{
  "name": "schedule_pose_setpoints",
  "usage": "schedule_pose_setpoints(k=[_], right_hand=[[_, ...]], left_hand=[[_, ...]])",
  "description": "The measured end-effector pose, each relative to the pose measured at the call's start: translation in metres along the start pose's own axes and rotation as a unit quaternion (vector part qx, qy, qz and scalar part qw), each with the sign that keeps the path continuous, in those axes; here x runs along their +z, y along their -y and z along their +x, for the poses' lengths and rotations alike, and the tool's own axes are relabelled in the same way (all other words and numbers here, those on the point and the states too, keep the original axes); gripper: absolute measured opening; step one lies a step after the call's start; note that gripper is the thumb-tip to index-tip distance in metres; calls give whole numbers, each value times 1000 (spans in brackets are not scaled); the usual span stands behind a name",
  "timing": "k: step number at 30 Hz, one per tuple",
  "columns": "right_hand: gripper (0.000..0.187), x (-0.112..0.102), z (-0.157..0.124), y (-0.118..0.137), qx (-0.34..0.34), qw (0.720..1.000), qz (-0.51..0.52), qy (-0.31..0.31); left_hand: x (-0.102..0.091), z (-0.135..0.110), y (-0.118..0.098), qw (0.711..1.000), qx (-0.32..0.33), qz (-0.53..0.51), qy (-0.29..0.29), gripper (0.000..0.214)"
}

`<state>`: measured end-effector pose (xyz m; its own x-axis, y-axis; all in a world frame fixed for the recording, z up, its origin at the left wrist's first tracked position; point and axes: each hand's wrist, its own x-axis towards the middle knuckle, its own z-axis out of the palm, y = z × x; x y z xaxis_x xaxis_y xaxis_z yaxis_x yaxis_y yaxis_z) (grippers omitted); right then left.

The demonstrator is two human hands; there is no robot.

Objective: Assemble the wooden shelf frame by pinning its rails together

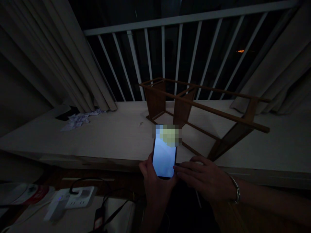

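Note:
A lit smartphone (164, 158) stands upright in my left hand (155, 187), which is closed round its lower part. Its screen glows pale blue, and the top is blurred out by large pixels. My right hand (205, 178), wearing a silver bracelet (235, 188) on the wrist, is beside the phone's lower right edge. Its fingers are stretched out, with the tips at or very near that edge; I cannot tell if they touch it. Just beyond the phone, a brown wooden rack (185, 108) lies on the pale window ledge (116, 136).
White railing (162, 58) runs behind the ledge, between beige curtains (55, 48). Crumpled papers (77, 120) and a small hook-like piece (141, 124) lie on the ledge. At the lower left are a white power strip (81, 198), dark cables and a bottle (26, 193). The room is dim.

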<state>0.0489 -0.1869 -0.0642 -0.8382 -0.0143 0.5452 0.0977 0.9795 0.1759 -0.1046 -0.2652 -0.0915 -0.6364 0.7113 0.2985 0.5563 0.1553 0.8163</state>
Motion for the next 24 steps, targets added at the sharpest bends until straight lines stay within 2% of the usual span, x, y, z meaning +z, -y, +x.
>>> schedule_pose_setpoints(k=[8, 17, 21, 24], right_hand=[[26, 0, 2, -1, -1, 1000, -8, 8], [23, -10, 1, 0, -1, 999, -33, 1], [21, -22, -5, -6, 13, 997, -72, 8], [22, -41, -9, -18, 43, 993, -113, 17]], left_hand=[[-1, -3, -1, 1000, -7, -2, -8, 71], [1, -6, 4, 1000, 11, 1, -12, 74], [3, 0, 15, 1000, 10, 28, 1, 71], [4, 10, 30, 999, 1, 38, 18, 68]])
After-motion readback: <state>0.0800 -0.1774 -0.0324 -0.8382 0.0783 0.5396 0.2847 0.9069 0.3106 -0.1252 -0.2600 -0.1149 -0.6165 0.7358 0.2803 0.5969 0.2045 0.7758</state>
